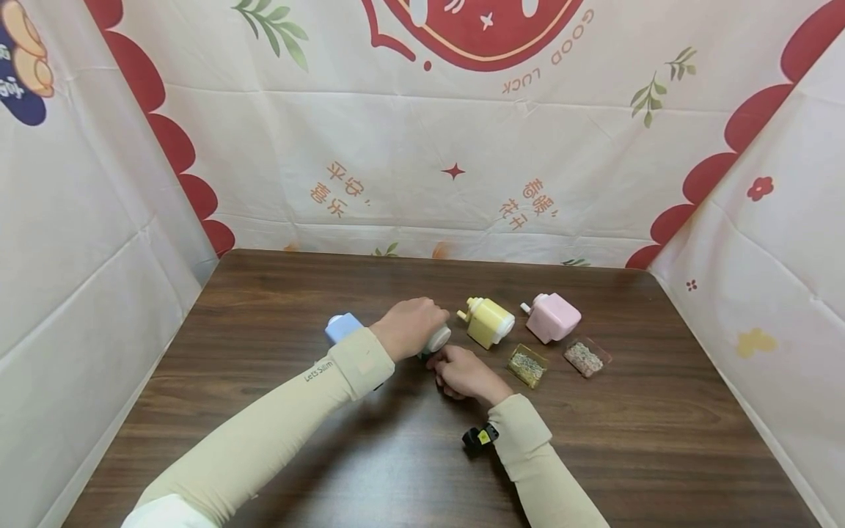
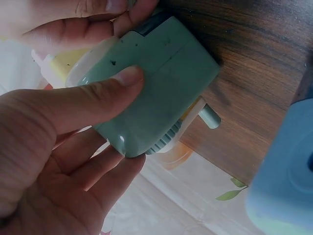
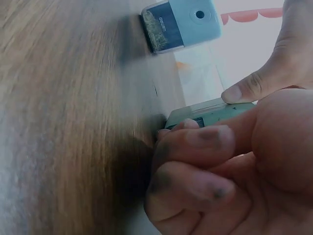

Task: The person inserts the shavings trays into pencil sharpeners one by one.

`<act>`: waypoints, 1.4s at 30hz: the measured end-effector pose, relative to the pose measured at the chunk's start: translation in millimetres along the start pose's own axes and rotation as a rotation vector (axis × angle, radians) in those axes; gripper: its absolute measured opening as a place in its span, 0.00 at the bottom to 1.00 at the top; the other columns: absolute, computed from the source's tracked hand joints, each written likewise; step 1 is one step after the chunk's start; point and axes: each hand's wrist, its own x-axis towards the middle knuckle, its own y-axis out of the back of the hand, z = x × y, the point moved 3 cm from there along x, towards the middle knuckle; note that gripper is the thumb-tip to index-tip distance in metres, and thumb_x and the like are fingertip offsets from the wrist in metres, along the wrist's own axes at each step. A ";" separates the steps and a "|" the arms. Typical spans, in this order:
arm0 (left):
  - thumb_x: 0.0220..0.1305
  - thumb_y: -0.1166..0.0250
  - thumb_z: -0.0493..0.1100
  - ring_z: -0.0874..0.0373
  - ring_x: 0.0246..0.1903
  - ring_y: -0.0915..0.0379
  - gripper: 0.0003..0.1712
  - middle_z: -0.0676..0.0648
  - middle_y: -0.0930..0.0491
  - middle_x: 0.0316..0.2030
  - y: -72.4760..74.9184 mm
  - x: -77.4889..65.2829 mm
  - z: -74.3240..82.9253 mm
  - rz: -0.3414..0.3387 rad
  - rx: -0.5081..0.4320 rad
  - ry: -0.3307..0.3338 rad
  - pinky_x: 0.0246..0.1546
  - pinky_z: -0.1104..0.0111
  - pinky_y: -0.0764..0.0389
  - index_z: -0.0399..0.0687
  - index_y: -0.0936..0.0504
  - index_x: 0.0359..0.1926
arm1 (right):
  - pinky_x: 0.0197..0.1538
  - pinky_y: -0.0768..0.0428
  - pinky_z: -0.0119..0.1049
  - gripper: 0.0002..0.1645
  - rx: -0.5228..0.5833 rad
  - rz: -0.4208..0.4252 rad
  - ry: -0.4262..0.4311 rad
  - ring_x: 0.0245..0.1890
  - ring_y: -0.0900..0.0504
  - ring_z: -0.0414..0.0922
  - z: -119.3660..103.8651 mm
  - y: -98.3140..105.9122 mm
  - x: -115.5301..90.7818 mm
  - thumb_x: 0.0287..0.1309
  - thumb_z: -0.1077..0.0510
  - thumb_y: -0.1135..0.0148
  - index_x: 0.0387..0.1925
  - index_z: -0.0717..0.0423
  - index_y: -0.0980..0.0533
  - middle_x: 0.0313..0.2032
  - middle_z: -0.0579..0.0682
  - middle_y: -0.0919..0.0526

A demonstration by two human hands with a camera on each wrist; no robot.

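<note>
A green crank pencil sharpener (image 2: 166, 81) is gripped by my left hand (image 1: 411, 328), its thumb flat on the side and its fingers underneath. The small crank handle (image 2: 210, 116) points away from the palm. At the sharpener's other end, my right hand (image 1: 465, 372) has curled fingers that pinch at the dark shavings drawer (image 2: 154, 23), which is mostly hidden behind them. Dark smudges mark the right fingertips (image 3: 212, 139). Left of the hands stands a blue sharpener (image 3: 195, 22), with shavings visible through its drawer.
To the right lie a yellow sharpener (image 1: 488, 323) and a pink sharpener (image 1: 554, 317). In front of them are a yellowish drawer (image 1: 527, 366) and a pinkish drawer (image 1: 587, 358), both with shavings inside. A printed cloth (image 1: 422, 147) hangs behind the wooden table (image 1: 277, 293).
</note>
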 end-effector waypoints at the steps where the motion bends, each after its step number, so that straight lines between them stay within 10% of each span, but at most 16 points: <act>1: 0.60 0.35 0.33 0.54 0.39 0.20 0.10 0.44 0.13 0.40 0.1 -0.2 -0.1 0.001 -0.002 -0.001 0.40 0.63 0.14 0.44 0.16 0.44 | 0.14 0.31 0.31 0.15 -0.005 -0.003 0.008 0.12 0.30 0.41 -0.1 -0.2 -0.5 0.69 0.61 0.56 0.42 0.61 0.23 0.20 0.50 0.26; 21: 0.53 0.32 0.30 0.52 0.48 0.24 0.21 0.44 0.16 0.47 -10.2 -8.9 -1.4 0.107 -0.033 -0.025 0.48 0.63 0.16 0.42 0.20 0.50 | 0.42 0.21 0.44 0.10 -0.376 -0.004 0.247 0.34 0.23 0.41 -10.5 8.5 -35.5 0.65 0.59 0.48 0.41 0.52 0.21 0.38 0.50 0.15; 33: 0.55 0.30 0.55 0.44 0.67 0.40 0.43 0.39 0.29 0.66 -12.4 -10.9 1.4 -0.030 -0.004 0.021 0.68 0.51 0.33 0.41 0.32 0.67 | 0.31 0.24 0.38 0.04 -0.428 0.166 0.194 0.23 0.26 0.37 1.9 27.6 -56.9 0.61 0.55 0.40 0.36 0.50 0.21 0.23 0.44 0.21; 42: 0.64 0.38 0.56 0.48 0.58 0.30 0.31 0.43 0.21 0.55 -7.4 -10.2 3.7 0.116 0.036 -0.029 0.61 0.57 0.25 0.43 0.27 0.61 | 0.44 0.19 0.51 0.16 -0.452 0.325 0.232 0.41 0.20 0.49 1.0 66.2 -75.6 0.60 0.55 0.39 0.45 0.60 0.22 0.41 0.57 0.17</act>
